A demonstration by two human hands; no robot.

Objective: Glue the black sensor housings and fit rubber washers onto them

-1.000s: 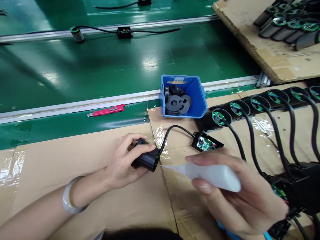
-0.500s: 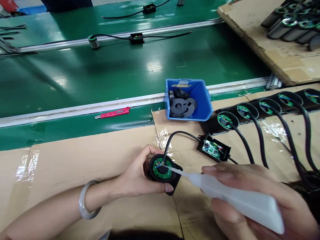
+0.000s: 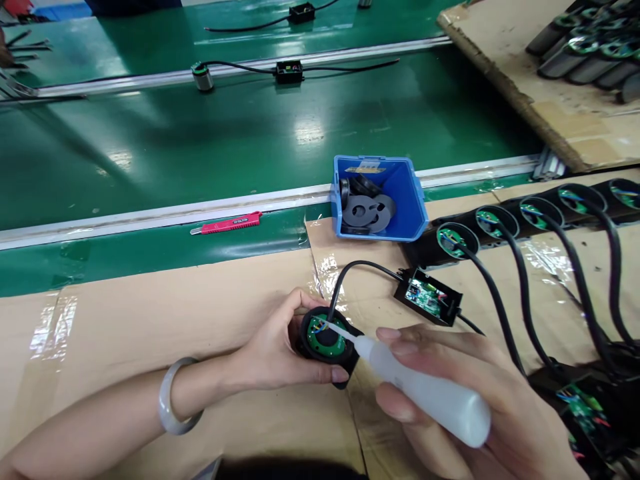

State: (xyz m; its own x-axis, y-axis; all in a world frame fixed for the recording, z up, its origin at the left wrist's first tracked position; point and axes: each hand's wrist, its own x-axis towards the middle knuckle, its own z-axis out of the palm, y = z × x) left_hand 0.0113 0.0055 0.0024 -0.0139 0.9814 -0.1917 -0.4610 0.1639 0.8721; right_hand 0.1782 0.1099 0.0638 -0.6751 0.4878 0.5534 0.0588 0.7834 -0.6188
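My left hand is wrapped round a black round housing, tilted so its green circuit board faces up. A black cable runs from the housing to a small open black box with a circuit board. My right hand grips a white squeeze bottle; its thin nozzle tip rests on the green board near the wires. A pale bangle sits on my left wrist.
A blue bin with grey discs stands behind the housing. A row of black housings with cables lies at right on taped cardboard. A red utility knife lies by the green conveyor, which carries another wired unit.
My left hand turned the housing from lying on its side to open face up. The right hand brought the bottle's nozzle onto the green board. The view shifted slightly.
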